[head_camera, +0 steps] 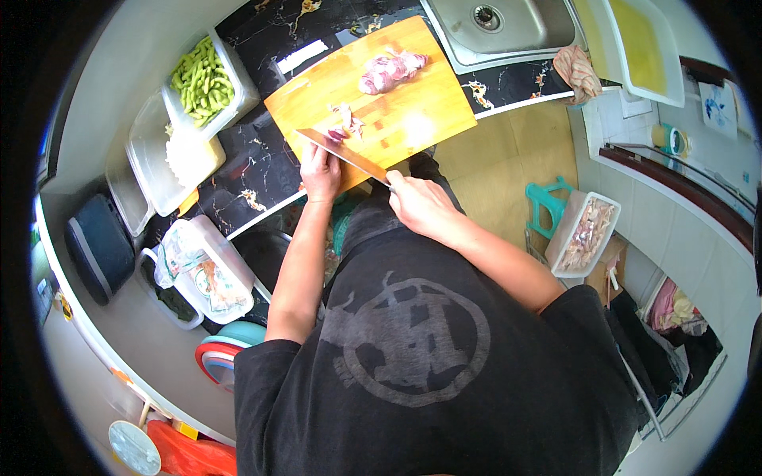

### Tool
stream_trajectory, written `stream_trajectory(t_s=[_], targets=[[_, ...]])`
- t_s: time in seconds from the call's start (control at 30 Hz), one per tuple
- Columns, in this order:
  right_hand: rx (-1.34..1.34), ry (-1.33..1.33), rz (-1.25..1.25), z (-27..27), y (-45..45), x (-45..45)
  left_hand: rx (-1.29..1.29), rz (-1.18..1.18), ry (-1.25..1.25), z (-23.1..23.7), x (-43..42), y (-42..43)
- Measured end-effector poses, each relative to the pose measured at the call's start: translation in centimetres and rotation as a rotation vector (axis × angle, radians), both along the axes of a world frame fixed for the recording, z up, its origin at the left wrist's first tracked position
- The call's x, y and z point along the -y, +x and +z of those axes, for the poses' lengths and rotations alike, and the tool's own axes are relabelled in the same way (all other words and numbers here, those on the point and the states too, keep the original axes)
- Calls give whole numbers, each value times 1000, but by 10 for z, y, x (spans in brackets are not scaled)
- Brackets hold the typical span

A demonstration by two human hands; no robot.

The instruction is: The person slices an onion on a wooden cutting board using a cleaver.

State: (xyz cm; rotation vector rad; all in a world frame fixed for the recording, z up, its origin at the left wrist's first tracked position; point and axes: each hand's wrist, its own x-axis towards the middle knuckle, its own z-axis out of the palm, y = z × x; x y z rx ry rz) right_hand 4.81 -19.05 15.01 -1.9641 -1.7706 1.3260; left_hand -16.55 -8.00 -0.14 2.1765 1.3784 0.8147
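My right hand (419, 202) grips the handle of a kitchen knife. Its broad blade (348, 156) slants across the near left part of a wooden cutting board (417, 95). My left hand (321, 175) is at the board's near left edge, right by the blade; the blade hides its fingertips, so I cannot tell whether they pinch anything. Just past the blade lie a dark red piece (337, 135) and several thin pale pink slices (351, 121), apparently raw meat. A larger heap of pinkish raw meat (390, 72) sits toward the board's far right.
A steel sink (524, 44) adjoins the black marbled counter (250, 157). To the left stand a tub of green pods (205, 83), a clear plastic container (156, 154) and a tub with plastic bags (229, 285). A cloth (577, 71) hangs at the counter edge; a container of pale pieces (586, 235) is at right.
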Motion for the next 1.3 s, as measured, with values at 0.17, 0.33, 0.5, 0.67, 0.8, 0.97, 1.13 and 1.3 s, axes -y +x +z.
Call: stream_trajectory(t_s=[0.17,0.33,0.5,0.67,0.8,0.97,1.13,1.3], targets=[[16,-4,3,1,-5,-6,-1,-22,3,-1,-2,1],[5,-13,11,-3,-9,-12,-20,5,7,2,-1,2],[-10,-2,-45,-11,-15,-8,-4,3,-11,4,-3,6],[-30,-39,-58,-20,-25,-25,-11,4,-25,5,-1,4],[-20,-189,-62,-4,-13,-7,-28,-5,4,4,-1,4],[-45,-89,-81,-27,-32,-41,-41,9,-3,3,-1,3],[-53,-220,-108,-34,-17,-37,5,-6,3,6,-5,5],[-226,-262,-232,-55,20,-3,78,29,5,0,-6,2]])
